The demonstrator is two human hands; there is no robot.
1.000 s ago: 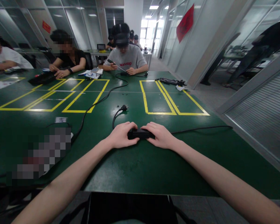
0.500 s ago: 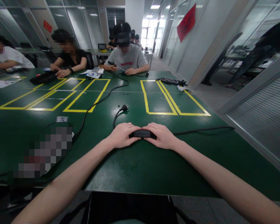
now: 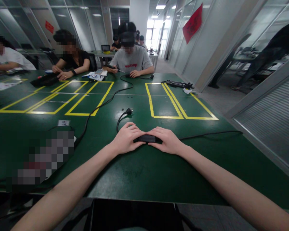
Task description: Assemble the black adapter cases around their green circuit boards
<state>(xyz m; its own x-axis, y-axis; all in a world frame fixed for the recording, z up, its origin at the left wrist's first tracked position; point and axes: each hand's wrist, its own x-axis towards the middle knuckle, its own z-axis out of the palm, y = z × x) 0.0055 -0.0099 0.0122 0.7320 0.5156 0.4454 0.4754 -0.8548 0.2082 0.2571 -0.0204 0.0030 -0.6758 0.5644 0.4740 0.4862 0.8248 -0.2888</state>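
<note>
Head view: the left hand [image 3: 127,138] and right hand [image 3: 168,140] are both holding a black box [image 3: 146,138], and a plug [image 3: 128,111] is lying nearby on the green table [image 3: 144,176]

I see the adapter [image 3: 147,138] between the left hand [image 3: 128,138] and the right hand [image 3: 165,140], set in from the middle of the tabletop's [image 3: 144,175] near edge. A plug [image 3: 128,111] lies beyond the left hand; a cable [image 3: 212,133] runs from the right hand to the right edge. By the near edge, to the left, I have a blurred item [image 3: 49,157], with a card [image 3: 64,123] just behind it. A tool [image 3: 179,84] lies near the far right corner, and a phone [image 3: 96,77] left of it, by the far edge.
</note>
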